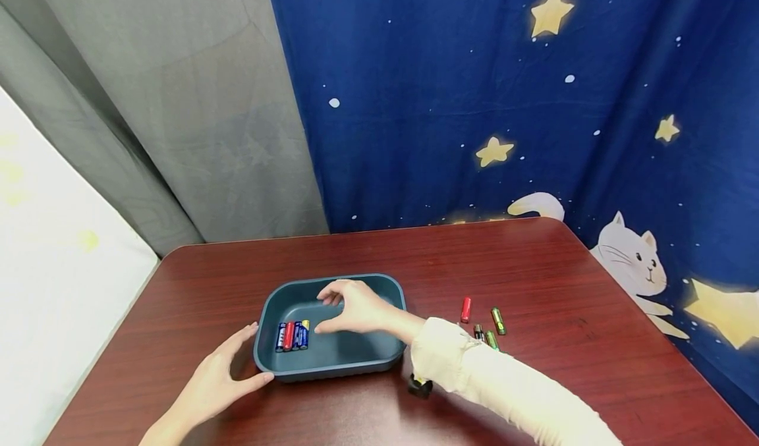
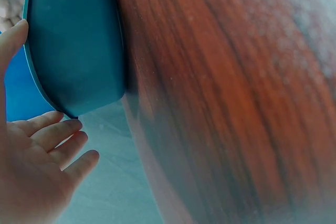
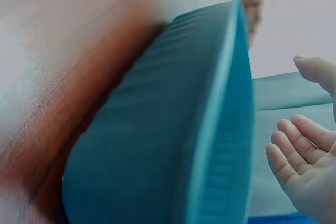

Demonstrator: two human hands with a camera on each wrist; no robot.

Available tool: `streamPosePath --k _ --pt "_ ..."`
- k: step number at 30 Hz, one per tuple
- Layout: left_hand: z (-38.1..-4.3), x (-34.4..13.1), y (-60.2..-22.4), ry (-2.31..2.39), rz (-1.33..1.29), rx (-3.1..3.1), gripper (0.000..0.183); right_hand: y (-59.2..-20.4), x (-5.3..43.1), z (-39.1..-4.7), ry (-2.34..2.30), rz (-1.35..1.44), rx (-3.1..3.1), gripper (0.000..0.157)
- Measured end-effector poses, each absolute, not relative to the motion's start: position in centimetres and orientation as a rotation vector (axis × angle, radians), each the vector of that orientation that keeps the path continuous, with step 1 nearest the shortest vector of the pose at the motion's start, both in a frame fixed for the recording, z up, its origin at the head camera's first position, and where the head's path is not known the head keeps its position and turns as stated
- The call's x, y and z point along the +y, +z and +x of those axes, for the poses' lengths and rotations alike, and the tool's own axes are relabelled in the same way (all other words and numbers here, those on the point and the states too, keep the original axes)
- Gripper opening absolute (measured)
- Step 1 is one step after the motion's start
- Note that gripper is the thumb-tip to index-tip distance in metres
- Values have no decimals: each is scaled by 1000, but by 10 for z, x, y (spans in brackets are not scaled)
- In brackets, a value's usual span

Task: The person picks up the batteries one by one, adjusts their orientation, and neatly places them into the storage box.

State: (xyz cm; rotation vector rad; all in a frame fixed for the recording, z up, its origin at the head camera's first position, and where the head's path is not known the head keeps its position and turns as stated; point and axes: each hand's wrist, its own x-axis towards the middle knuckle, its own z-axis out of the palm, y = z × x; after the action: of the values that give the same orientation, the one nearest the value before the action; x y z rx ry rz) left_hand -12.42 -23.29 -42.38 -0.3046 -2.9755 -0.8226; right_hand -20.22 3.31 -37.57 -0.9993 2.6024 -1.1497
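Perhaps to steady the tray (image 1: 356, 352), the left hand (image 1: 215, 381) touches its left end, fingers spread; the right hand (image 1: 360, 307), thumb and fingers parted, empty, hovers inside beside four batteries (image 1: 288, 336) aligned left. Loose batteries (image 1: 466, 310) lie outside, right.

I count two hands of mine, the left hand (image 1: 216, 381) and the right hand (image 1: 358, 309), one worktop (image 1: 427, 255) and one tray (image 1: 362, 350). Inside it are four batteries: three blue batteries (image 1: 297, 336) and one red battery (image 1: 288, 336). Outside, I see at least four more: one red, two green batteries (image 1: 499, 321) and one dark battery (image 1: 479, 332). Behind hang one blue curtain (image 1: 415, 70), with one printed cat (image 1: 631, 261), and one grey curtain (image 1: 207, 103).
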Motion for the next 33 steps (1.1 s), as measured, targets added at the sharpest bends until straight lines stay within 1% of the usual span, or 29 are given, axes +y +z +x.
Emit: streamPosePath --k 8,17,23,33 --pt "-124 -233 -424 -803 -314 -2964 90 -353 77 -198 -1380 -992 2618 46" --pt "-124 -233 -423 -811 -329 -2951 88 -346 142 -199 -1495 -880 2758 45" --pt "-125 -234 -423 -821 -326 -2946 88 -356 184 -196 -1459 -745 2821 44" --pt "-124 -234 -424 -826 -334 -2931 87 -389 239 -185 -1382 -634 2856 40"
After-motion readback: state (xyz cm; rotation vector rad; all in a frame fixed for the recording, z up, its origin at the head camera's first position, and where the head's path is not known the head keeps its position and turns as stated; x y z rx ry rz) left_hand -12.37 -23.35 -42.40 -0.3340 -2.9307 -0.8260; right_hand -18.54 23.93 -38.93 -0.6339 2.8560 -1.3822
